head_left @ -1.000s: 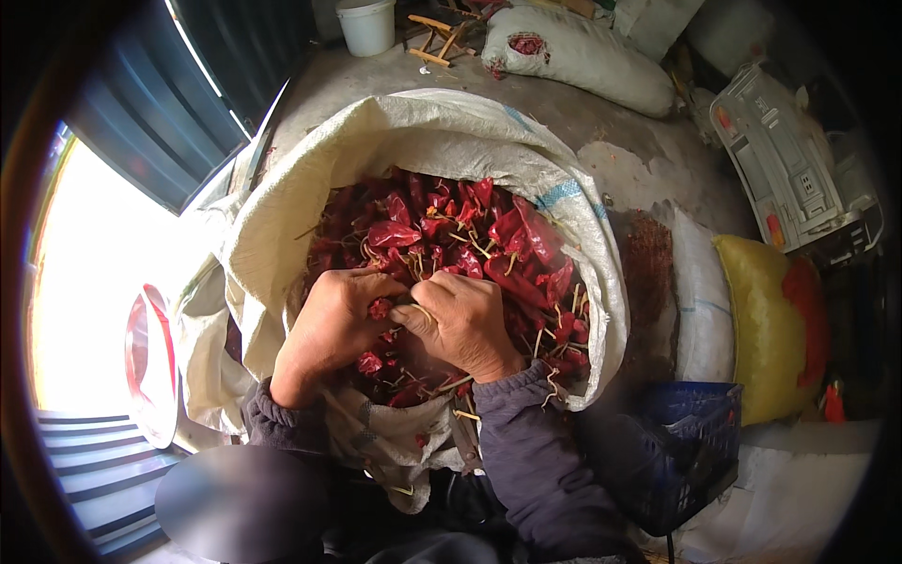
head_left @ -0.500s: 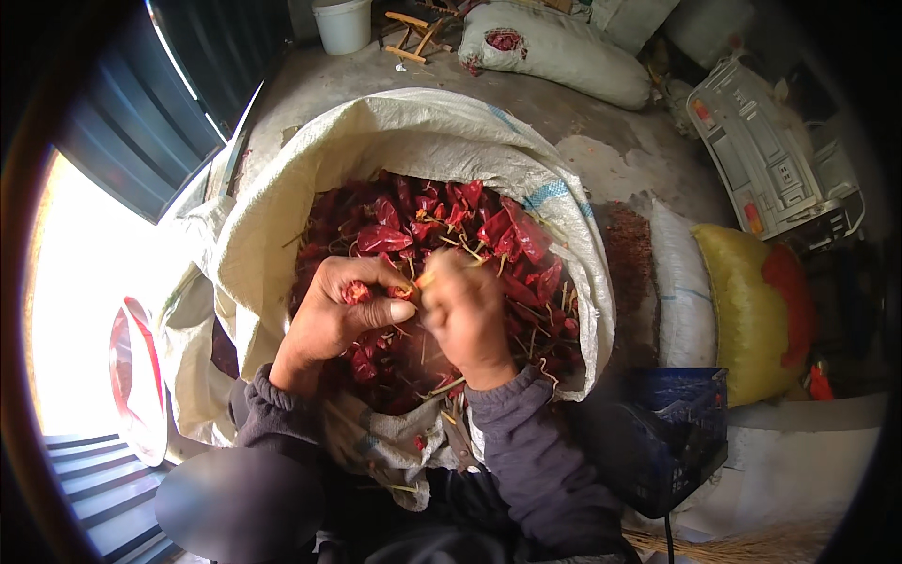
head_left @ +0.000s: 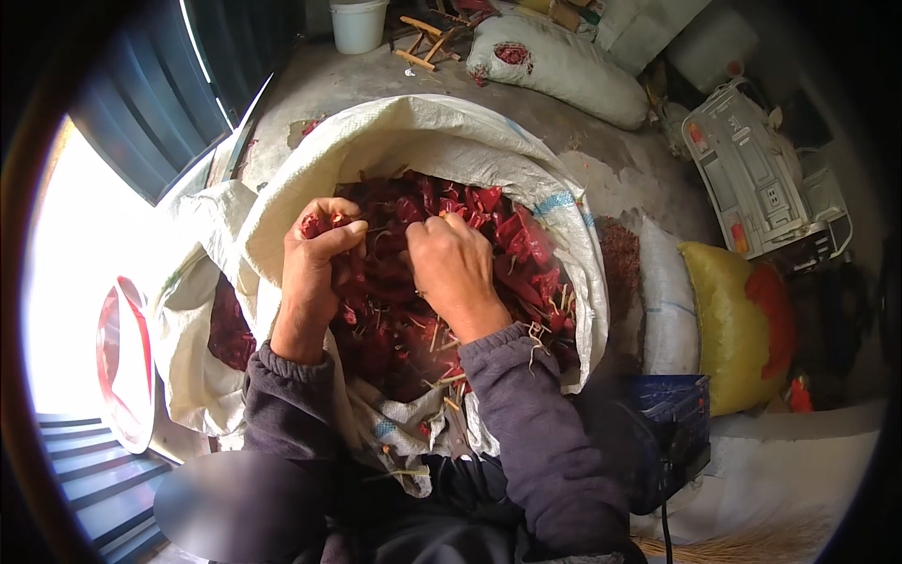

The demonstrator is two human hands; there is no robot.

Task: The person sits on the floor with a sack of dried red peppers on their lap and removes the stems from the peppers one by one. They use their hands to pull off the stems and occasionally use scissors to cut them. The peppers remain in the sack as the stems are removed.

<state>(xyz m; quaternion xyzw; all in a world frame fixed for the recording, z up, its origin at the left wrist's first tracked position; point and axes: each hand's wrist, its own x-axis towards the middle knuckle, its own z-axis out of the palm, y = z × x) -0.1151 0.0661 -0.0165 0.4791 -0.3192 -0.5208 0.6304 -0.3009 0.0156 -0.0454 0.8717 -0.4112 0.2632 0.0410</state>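
A wide white woven sack (head_left: 437, 117) stands before me with its mouth rolled back, filled with dried red chili peppers (head_left: 395, 362) and pale stems. My left hand (head_left: 318, 249), above the left part of the heap, is closed around several dried chili peppers (head_left: 316, 225), their cut-looking ends showing beside the thumb. My right hand (head_left: 456, 274) is over the middle of the heap, back of the hand up and fingers curled down into a pinch. Whatever lies between its fingertips is hidden. A gap separates the two hands.
A second white sack (head_left: 193, 362) with red peppers stands at the left. On the right are a white sack (head_left: 669, 301), a yellow sack (head_left: 728, 329) and a dark blue crate (head_left: 672, 399). Farther off are a white bucket (head_left: 359, 26), wooden stool (head_left: 425, 42) and lying full sack (head_left: 564, 70).
My hands were together over the heap and have come apart. The left went left and up, still holding peppers; the right, blurred before, now shows clearly. The view has shifted slightly.
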